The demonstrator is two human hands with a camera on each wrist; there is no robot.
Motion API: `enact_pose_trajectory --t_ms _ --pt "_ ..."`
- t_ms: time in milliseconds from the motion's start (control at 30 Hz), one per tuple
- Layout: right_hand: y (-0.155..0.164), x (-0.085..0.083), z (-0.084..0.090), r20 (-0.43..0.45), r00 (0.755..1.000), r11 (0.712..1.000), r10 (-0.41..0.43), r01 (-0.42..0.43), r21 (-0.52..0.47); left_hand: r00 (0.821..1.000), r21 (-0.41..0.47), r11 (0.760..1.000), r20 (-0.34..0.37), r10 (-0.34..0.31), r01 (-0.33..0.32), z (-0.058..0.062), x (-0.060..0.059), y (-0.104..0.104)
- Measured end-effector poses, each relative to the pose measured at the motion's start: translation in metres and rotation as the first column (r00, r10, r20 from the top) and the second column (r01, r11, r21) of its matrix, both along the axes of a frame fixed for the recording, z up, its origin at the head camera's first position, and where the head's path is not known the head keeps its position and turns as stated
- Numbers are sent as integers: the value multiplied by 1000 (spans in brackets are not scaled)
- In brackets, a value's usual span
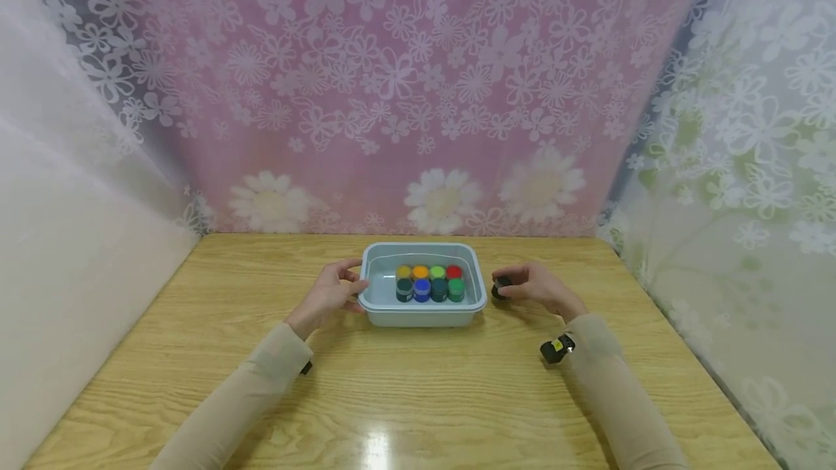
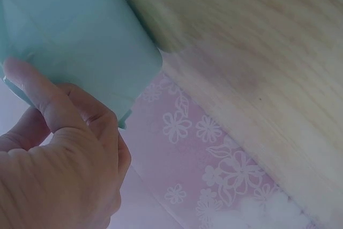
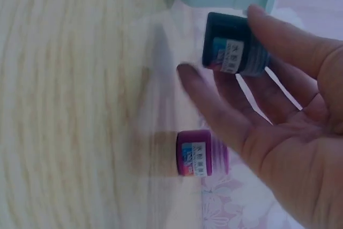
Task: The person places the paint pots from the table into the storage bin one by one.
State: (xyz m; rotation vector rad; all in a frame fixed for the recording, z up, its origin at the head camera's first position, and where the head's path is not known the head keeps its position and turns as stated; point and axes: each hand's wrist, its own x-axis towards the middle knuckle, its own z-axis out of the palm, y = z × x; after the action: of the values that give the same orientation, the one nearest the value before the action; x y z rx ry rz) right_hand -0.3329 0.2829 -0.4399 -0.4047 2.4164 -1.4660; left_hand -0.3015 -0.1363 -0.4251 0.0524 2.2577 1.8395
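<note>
A pale blue plastic tub (image 1: 421,318) stands on the table, with several small paint jars (image 1: 421,289) in two rows inside it: yellow, orange, light green and red behind, darker greens and blue in front. My left hand (image 1: 333,289) grips the tub's left end, thumb at the rim, as the left wrist view also shows. Just off the tub's right end, my right hand (image 1: 532,289) holds a dark teal paint jar (image 3: 228,44) between thumb and fingers. A magenta paint jar (image 3: 194,153) stands beside that hand in the right wrist view; the hand hides it from the head view.
The wood-grain table (image 1: 418,397) runs back to a pink flowered curtain (image 1: 418,93). Pale sheets hang along the left and right sides. A dark wrist camera (image 1: 557,348) is strapped by the right sleeve.
</note>
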Motion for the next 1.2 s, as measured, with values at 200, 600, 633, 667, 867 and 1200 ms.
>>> enact_pose_trajectory --t_ms 200,600,633,667,867,1200 --pt "-5 2 7 -34 998 997 -56 54 -50 1000 8 1000 -9 4 -4 -2 -2 -2" --pt "-18 10 18 -34 981 976 -193 188 -112 1000 3 1000 -9 1 -1 2 -1 1" --pt "-20 11 19 -34 980 974 -195 190 -126 1000 6 1000 -13 -1 1 2 -1 1" --pt "-22 11 19 -35 980 973 -195 188 -136 1000 6 1000 -10 1 -1 2 -1 1" --pt "-30 13 19 -59 978 965 -199 185 -186 1000 6 1000 8 15 -15 -1 -2 0" --pt "-46 19 32 -16 971 941 -238 227 -250 1000 12 1000 -7 1 -1 -1 -1 1"
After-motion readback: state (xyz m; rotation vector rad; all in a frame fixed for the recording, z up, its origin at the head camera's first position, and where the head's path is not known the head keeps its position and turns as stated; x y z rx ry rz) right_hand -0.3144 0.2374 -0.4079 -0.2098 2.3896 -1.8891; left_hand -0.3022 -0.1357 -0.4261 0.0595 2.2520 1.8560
